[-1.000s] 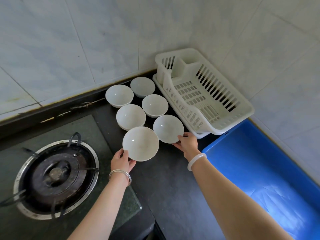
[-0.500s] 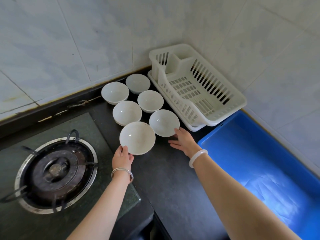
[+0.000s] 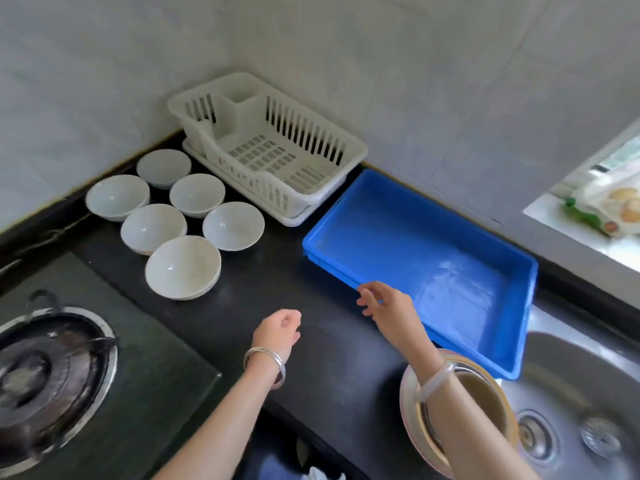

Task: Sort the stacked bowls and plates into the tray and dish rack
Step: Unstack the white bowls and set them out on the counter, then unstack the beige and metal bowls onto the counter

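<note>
Several white bowls stand on the black counter [image 3: 325, 341] in two rows; the nearest bowl [image 3: 183, 267] is at the front left. A white dish rack [image 3: 266, 147] sits empty in the wall corner. Beside it on the right lies an empty blue tray [image 3: 408, 237]. My left hand [image 3: 278, 331] hovers over the bare counter, fingers loosely curled, holding nothing. My right hand [image 3: 388, 304] is at the tray's near rim, fingers apart and empty. Under my right forearm lies a stack of plates [image 3: 485, 396] at the counter's edge, partly hidden.
A gas burner [image 3: 45, 375] on a dark glass hob fills the left front. A steel sink [image 3: 588, 403] is at the right front. A window sill with a food packet [image 3: 609, 206] lies at the far right. Tiled walls back the counter.
Both hands have let go of the two front bowls and drawn back toward me and to the right. The view has swung right, showing the whole tray, the sink and the plates.
</note>
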Tool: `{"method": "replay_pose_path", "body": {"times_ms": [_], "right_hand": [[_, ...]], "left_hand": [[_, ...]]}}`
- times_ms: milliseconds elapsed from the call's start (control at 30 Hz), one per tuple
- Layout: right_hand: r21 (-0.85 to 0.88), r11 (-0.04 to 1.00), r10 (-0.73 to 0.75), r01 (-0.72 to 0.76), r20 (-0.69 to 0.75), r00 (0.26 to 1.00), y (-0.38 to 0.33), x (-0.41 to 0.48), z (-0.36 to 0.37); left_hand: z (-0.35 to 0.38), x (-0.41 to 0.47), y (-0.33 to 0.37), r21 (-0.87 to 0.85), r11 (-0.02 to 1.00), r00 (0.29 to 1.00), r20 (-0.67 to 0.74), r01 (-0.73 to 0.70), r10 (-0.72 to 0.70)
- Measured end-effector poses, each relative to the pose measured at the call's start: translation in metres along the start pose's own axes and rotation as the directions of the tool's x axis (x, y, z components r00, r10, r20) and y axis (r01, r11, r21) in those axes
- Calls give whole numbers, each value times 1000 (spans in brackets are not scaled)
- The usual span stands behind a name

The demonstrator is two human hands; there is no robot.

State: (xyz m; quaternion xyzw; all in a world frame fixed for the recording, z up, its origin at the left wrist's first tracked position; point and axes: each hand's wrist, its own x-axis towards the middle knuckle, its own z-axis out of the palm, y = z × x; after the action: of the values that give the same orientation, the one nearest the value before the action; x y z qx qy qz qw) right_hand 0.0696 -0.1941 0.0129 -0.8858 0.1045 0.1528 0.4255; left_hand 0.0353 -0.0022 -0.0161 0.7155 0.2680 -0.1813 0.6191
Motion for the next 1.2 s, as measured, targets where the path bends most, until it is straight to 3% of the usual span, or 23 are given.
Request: {"method": "replay_pose_path", "body": {"times_ms": [200,300,467,600,867,1200], "right_hand": [[-177,970,90,-168,-382,920,76,-69,-66],[-213,946,115,-245,-485,867,107,-103,-86],[-251,890,220,-380,-495,840,141,-136,-89],[-198,898,242,-394,-525,816,148,-141,-82],[-269,872,207,-409,-553,807,146,-140,-80],[-288,895,152,-342,-523,838,146,-145,-80]], "left_hand": [[90,-52,5,255,940,948,280,-225,151],[126,-74,6,309,886,908,348,-347,234],[163,-94,-2,431,776,862,427,-460,274],[171,-95,-8,539,672,853,424,-508,305],[174,-92,-15,532,653,837,423,-539,347],[179,-90,-20,501,704,859,376,-503,347]]}}
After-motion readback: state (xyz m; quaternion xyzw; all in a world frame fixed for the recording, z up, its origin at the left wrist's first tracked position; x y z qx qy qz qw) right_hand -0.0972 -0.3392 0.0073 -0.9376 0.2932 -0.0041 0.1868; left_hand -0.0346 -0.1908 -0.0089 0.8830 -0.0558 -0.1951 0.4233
